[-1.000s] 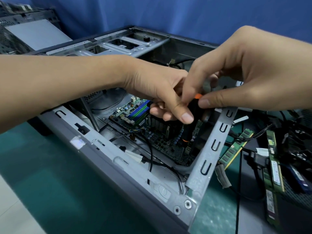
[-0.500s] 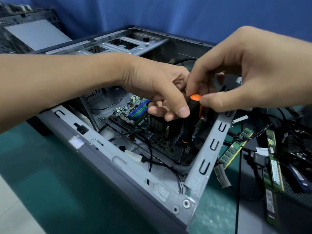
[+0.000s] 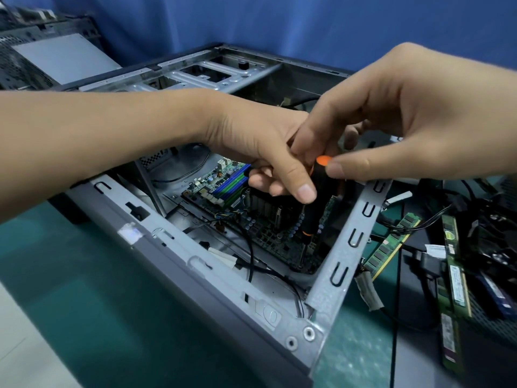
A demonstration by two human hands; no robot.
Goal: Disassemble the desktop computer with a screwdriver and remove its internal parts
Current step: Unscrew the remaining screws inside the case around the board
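An open grey desktop case (image 3: 156, 247) lies on its side on the green table. Inside it sits a green motherboard (image 3: 268, 233) with blue and green memory slots (image 3: 232, 186) and a dark heatsink (image 3: 268, 208). A black screwdriver with an orange cap (image 3: 314, 203) stands nearly upright over the board, its tip down near the board's front right corner. My left hand (image 3: 265, 152) grips the handle from the left. My right hand (image 3: 391, 119) pinches the handle's top between thumb and fingers.
Loose memory sticks (image 3: 391, 245) and another stick (image 3: 456, 278) lie on the table right of the case among black cables (image 3: 397, 303). Another metal chassis (image 3: 56, 60) stands at the back left. A blue wall (image 3: 307, 23) rises behind the case.
The screwdriver's orange cap has come more into view as my right fingers shifted round the handle top. Both hands stay in place over the board.
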